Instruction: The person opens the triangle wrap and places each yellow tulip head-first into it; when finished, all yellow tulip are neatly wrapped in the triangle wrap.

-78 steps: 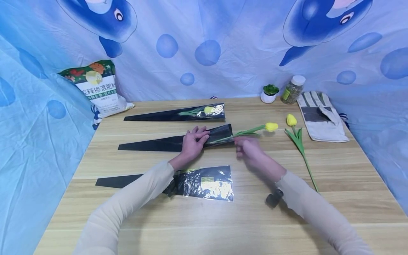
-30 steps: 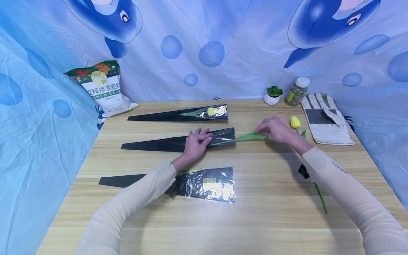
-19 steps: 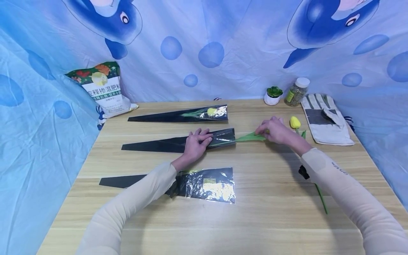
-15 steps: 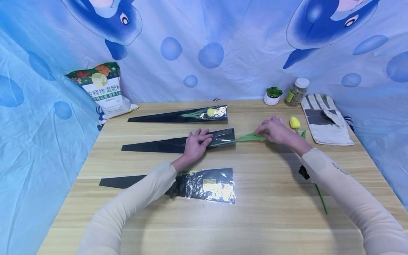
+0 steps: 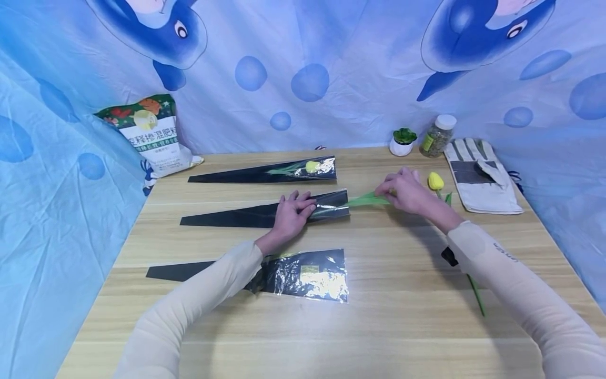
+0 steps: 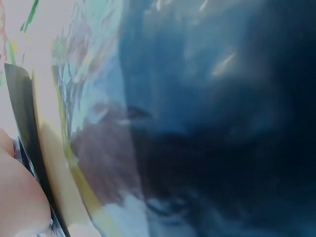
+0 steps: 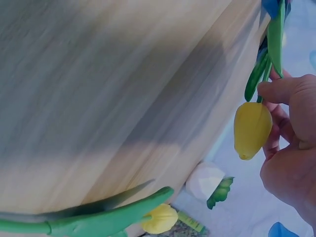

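The fingers of the right hand (image 5: 404, 190) pinch a yellow tulip (image 5: 366, 199) by its green stem, right beside the bloom. The tulip's long axis runs sideways across the worktop (image 5: 407, 337): its bloom points to the person's right, mostly hidden by those fingers in the head view, while its leaves and stem stretch left from the pinch, into the wide, clear mouth of the middle black sleeve (image 5: 232, 216). On that sleeve, just left of the mouth, rests the left hand (image 5: 290, 215), its fingers spread and relaxed; the sleeve's narrow end points left, away from them. Beyond the left fingers lies the far sleeve (image 5: 236, 175) with another tulip inside, its bloom facing right; nearer the person than those fingers is the near sleeve (image 5: 307, 287), partly under the forearm. Just right of the right fingers, a loose tulip (image 5: 435, 181) points its bloom away from the person, its stem passing beneath the arm.
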Tool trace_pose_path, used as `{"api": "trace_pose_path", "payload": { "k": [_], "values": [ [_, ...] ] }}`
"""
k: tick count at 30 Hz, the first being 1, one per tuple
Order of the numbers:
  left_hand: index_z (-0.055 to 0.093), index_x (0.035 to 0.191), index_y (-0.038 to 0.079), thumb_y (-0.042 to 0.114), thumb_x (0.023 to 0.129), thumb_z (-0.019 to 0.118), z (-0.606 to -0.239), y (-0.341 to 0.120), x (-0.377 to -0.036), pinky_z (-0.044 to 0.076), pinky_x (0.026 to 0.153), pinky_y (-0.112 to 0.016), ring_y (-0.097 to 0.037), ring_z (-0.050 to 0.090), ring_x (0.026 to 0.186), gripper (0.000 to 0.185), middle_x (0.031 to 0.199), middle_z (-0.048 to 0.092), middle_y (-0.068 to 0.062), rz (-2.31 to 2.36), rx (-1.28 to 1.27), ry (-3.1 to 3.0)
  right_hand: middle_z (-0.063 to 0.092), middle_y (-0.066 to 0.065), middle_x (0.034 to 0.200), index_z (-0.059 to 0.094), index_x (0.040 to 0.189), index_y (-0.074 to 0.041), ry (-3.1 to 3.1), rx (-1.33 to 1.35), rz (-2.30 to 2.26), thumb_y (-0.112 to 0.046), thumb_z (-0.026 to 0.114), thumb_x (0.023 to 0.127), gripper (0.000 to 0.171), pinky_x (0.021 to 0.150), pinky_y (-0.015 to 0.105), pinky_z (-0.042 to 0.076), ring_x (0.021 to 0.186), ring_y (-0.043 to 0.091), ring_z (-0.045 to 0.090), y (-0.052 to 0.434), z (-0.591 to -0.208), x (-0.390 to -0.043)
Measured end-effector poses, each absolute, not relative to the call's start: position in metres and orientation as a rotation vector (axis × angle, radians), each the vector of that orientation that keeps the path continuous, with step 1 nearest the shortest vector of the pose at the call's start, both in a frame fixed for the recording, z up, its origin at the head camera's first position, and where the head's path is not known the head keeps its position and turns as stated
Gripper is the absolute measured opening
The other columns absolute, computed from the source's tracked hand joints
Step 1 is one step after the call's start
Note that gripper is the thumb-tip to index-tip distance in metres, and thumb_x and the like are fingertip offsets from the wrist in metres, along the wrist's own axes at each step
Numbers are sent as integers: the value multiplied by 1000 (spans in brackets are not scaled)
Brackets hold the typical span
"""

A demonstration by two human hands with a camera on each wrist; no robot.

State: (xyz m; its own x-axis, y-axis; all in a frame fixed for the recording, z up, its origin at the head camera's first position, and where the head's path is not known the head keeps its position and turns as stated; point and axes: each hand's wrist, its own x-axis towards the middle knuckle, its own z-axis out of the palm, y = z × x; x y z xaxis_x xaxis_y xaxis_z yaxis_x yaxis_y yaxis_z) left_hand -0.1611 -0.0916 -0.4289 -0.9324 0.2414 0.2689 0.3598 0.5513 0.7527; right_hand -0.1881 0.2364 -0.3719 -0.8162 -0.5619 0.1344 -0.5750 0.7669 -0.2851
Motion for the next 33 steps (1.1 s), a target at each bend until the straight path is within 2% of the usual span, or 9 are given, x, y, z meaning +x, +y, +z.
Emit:
{"api": "trace_pose_path", "payload": {
  "k": [11,20,33],
  "values": [
    [75,112,2,10,94,70,-425,-87,-163,6,115,-65,-46,39,137,20,133,61,-17,-1313,-507,-2685,72,9,94,79,97,-14,-2811,982,554,3,76,81,23,75,51,27,81,31,45,217,-376,-185],
    [75,111,1,9,94,70,-421,-85,-162,7,114,-66,-48,39,136,20,133,60,-18,-1305,-509,-2684,72,7,95,79,98,-14,-2825,972,613,0,77,82,22,80,51,28,84,28,43,198,-381,-183],
    [75,112,3,11,94,70,-424,-83,-164,7,115,-65,-45,39,138,20,135,60,-16,-1297,-523,-2694,72,6,97,78,97,-11,-2770,959,691,-4,81,81,18,81,49,28,86,25,42,181,-393,-180]
  ]
}}
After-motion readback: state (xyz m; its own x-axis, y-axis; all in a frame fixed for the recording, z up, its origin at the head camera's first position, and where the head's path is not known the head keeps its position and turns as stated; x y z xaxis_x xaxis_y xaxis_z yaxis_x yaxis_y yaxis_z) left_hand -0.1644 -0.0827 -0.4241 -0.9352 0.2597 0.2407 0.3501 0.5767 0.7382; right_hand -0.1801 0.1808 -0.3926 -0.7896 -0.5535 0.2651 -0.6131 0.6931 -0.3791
